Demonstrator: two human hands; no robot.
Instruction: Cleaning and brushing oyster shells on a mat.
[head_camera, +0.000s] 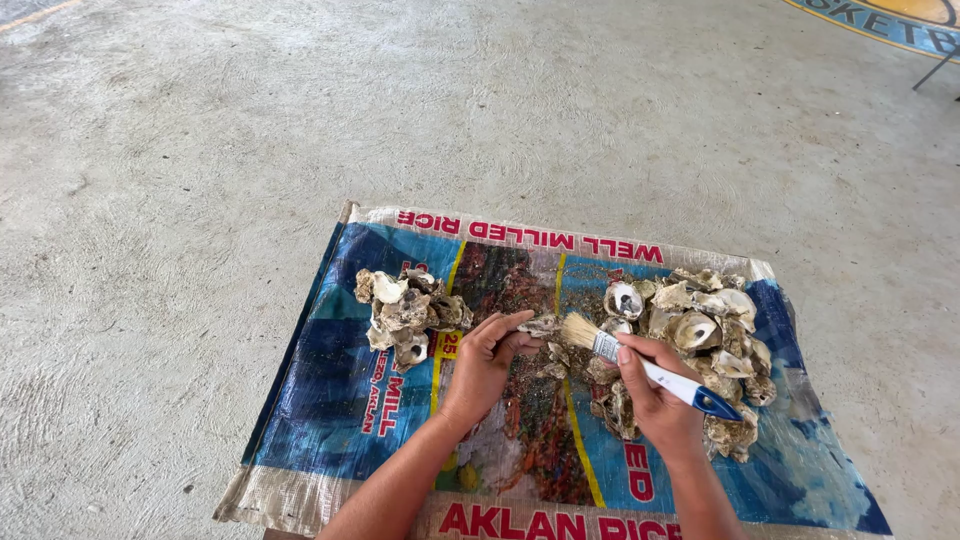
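rough chalky oyster shells (700, 330), glossy woven plastic sack (330, 390), matt concrete floor (200, 150)

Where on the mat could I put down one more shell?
Bare sack shows below the small shell pile, beside the left hand. The right side is crowded by the big shell pile and the right hand holding the brush.

- Two bare arms, coming up from the bottom middle of the frame.
- No sleeves in sight on either forearm; both bare right down to the bottom edge.
- Left hand (487, 362) bare: no glove, no ring, no watch or band at the wrist.
- Right hand (655, 392) bare too: no glove, nothing on the wrist.
- Short, plain fingernails; one pale nail easy to see on a right-hand finger near the middle of the frame.
- Rest of the body out of view, so clothes not to be told.
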